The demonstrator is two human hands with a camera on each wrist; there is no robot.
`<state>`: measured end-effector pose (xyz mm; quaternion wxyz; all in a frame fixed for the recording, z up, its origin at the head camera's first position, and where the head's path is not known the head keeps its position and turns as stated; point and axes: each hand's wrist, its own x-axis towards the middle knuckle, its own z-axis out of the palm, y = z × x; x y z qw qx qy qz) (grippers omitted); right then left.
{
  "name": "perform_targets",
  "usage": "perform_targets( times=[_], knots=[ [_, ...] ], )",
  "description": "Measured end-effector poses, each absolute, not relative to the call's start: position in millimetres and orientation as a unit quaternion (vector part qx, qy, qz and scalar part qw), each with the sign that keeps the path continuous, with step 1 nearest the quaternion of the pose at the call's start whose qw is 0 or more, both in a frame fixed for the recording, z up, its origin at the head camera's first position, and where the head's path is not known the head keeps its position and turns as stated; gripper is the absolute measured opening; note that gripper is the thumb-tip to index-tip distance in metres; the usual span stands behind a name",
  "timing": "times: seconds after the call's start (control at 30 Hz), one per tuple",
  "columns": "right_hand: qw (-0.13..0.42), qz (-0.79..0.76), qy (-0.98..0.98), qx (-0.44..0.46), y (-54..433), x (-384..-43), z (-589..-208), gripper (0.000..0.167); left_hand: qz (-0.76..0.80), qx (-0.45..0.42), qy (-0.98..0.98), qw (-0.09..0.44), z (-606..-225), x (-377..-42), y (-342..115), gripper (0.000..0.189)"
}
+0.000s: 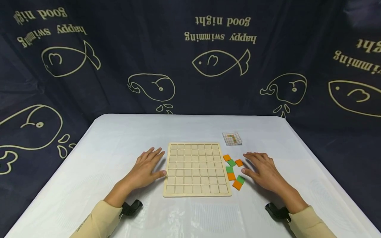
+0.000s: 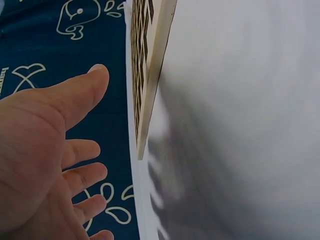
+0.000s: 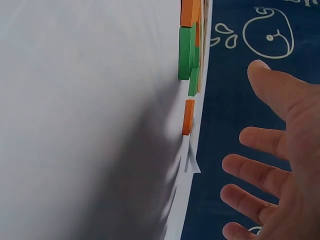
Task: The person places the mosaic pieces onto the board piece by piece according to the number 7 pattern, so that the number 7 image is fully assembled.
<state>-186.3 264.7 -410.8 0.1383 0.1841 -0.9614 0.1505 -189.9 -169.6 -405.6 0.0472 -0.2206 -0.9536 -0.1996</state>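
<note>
Hanging beyond the tabletop [image 1: 148, 129], a dark blue cloth [image 1: 119, 19] carries pale lettering, upside down to the wearer, that reads "good night" and "happy swimming", with line drawings of fish and whales around it; at the right border the words are cut off. The wooden board [image 1: 194, 172], a grid of square cells in a raised rim, lies flat near the middle of the white tabletop. Along its right edge are orange tiles [image 1: 237, 185] and green tiles [image 1: 229, 169], four and three, some touching; past them, near the board's upper right corner, sits a slightly curled picture card [image 1: 235, 139] printed with a grid. Both hands are released, fingers spread: the left hand [image 1: 145, 170] is just beside the board's left edge, its thumb nearest the rim, and the right hand [image 1: 263, 169] is just right of the tiles. White surface stretches from the board's far edge to the tabletop's back edge and outward past each hand, leaving room to move sideways.
</note>
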Motion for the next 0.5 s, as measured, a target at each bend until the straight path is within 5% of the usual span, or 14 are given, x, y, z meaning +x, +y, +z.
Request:
perform_targets(
  times=[0.5],
  knots=[
    [0.076,0.211,-0.96,0.168,267.2,-197.9,-410.0,0.054,-0.217,-0.243,-0.945,0.038,-410.7,-198.8,-168.7,0.071]
  ],
)
